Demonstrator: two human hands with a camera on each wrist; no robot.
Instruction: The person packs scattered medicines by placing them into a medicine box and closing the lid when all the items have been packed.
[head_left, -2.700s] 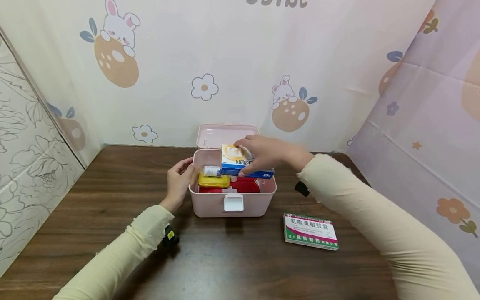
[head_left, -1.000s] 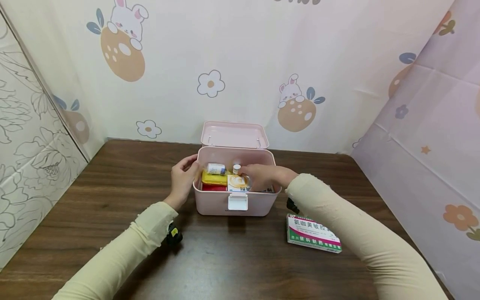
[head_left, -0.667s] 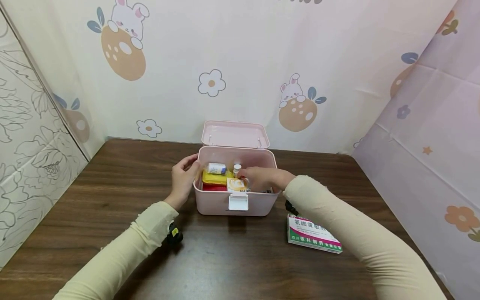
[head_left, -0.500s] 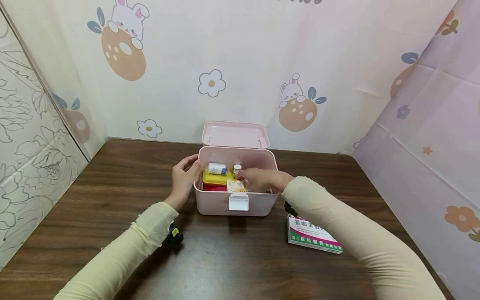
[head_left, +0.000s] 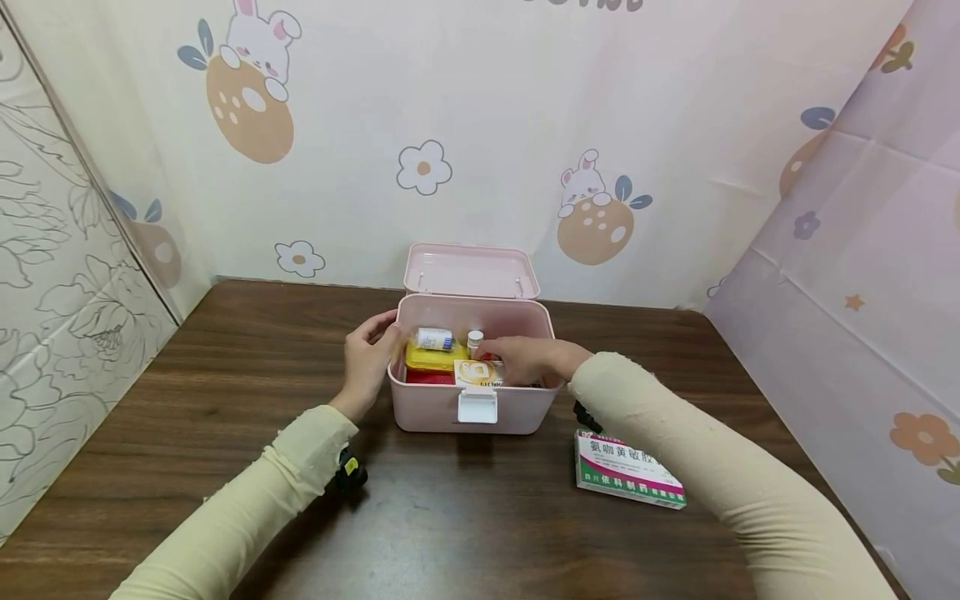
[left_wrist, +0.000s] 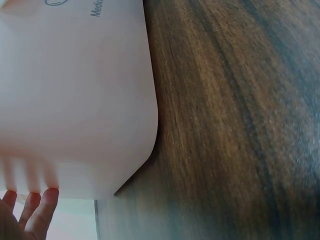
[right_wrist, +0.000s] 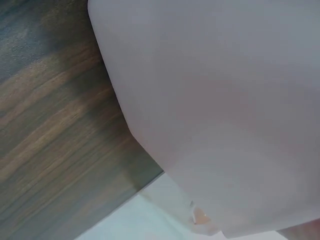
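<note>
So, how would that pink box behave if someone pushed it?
The pink box is wider than tall, so it would probably slide rather than tip. Its open lid may wobble, and the yellow case inside could shift.

Worn in cream and black

Behind the fingers (left_wrist: 48, 202) of the left hand (head_left: 366, 367), the left sleeve (head_left: 240, 508) is long and cream, with a rough cuff (head_left: 324, 423). Behind the fingers of the right hand (head_left: 528, 360), the right sleeve (head_left: 705, 458) is also cream, with small folds. The left camera (head_left: 349, 480) and the right camera (head_left: 587, 418) are black; the left one has a yellow mark (head_left: 351, 466).
</note>
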